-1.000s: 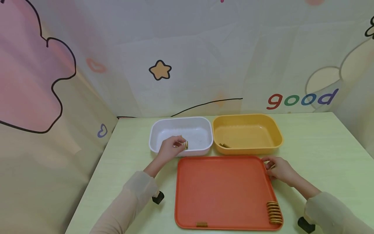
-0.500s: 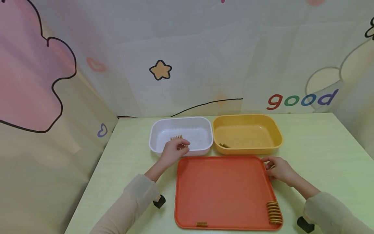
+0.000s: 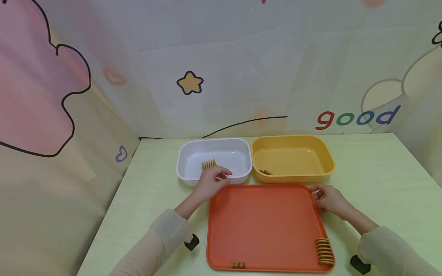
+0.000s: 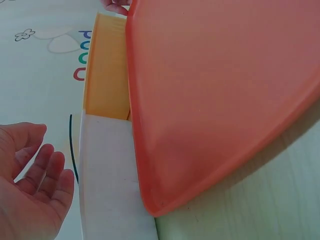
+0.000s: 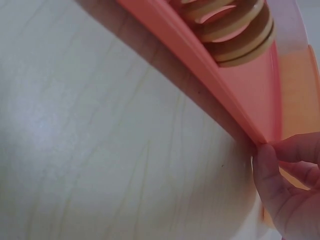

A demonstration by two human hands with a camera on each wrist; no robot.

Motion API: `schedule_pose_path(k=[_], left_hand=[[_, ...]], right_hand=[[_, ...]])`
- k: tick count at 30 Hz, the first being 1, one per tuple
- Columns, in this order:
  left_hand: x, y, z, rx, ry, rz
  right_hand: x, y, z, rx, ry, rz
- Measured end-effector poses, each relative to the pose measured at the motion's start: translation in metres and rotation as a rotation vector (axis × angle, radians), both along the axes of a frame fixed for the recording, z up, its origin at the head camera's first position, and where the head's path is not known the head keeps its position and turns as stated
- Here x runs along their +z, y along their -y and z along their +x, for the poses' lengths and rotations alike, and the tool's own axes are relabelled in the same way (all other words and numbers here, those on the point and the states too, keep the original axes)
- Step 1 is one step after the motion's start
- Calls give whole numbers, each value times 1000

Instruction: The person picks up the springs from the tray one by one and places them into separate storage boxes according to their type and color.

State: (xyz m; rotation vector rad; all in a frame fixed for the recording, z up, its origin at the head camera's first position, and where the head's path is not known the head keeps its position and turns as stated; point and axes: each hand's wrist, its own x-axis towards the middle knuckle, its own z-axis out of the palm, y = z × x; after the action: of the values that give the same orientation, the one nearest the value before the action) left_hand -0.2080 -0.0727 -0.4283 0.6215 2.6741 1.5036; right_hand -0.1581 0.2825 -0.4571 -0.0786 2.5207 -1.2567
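Note:
My left hand hovers over the near rim of the white bin, with relaxed fingers and nothing in them. Just behind it, a gold coil-like ribbed piece lies in that bin. In the left wrist view, the left hand shows its parted, bent fingers. My right hand pinches the right rim of the orange tray near its far corner, thumb and finger meeting on the edge in the right wrist view. A larger gold coil rests at the tray's near right, and a small one along its near edge.
A yellow bin touches the white bin's right side and holds small dark gold pieces. Both bins stand behind the tray on the pale green table. A printed cloth wall rises behind them.
My left hand has let go of the gold coil in the white bin and moved right and nearer, uncovering it. The right hand has stayed on the tray's rim.

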Motion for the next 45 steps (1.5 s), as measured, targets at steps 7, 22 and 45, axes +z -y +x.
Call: schedule_pose_path(k=[7,22,45], left_hand=[[-4,-6,7,-42,48,-37],[-10,-25,22,-181,92,-32],[-8,-45,35,-341,191,-150]], right_hand=[[1,0,0,9,6,-7],[2,1,0,10,8,3],[1,1,-1,0,5,-12]])
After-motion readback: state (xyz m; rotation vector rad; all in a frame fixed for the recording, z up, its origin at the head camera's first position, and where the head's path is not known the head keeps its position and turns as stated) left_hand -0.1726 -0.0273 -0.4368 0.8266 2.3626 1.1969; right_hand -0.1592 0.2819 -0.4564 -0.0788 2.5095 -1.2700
